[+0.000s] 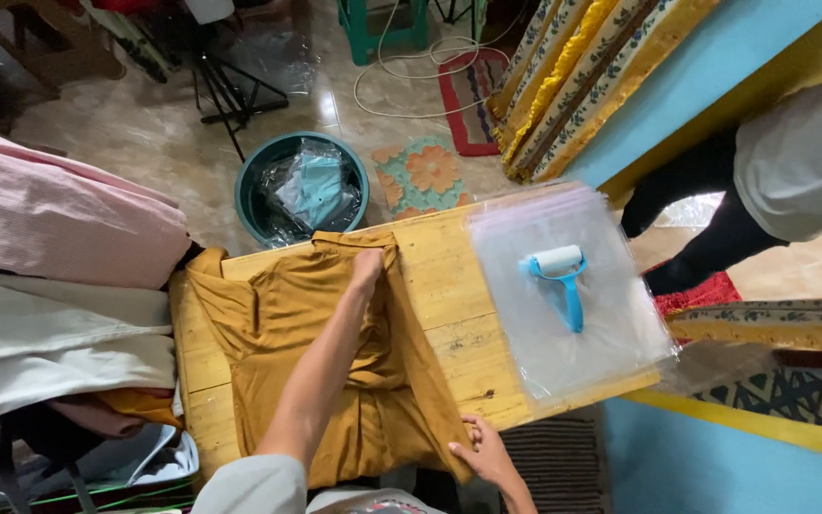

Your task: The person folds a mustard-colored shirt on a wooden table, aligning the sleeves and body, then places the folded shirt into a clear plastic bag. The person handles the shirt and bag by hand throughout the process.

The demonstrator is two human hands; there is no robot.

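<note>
A pale wooden plank worktop (pixel 449 286) carries a mustard-brown garment (pixel 306 352) spread over its left and middle, the cloth hanging past the near and left edges. On the right end lies a stack of clear plastic bags (pixel 611 324), overhanging the right edge, and on top of the bags rests a blue-handled lint roller (pixel 561 276).

Clear plastic bags (pixel 563 295) lay stacked flat on right end of wooden table (pixel 444 286), rectangular, see-through, overhanging table's right edge. Blue-handled lint roller (pixel 560 278) rested on top of stack. More crumpled clear bags (pixel 311 188) sat inside teal basin (pixel 249 195) on floor beyond table, one showing teal content. No labels, signs or screens seen.
</note>
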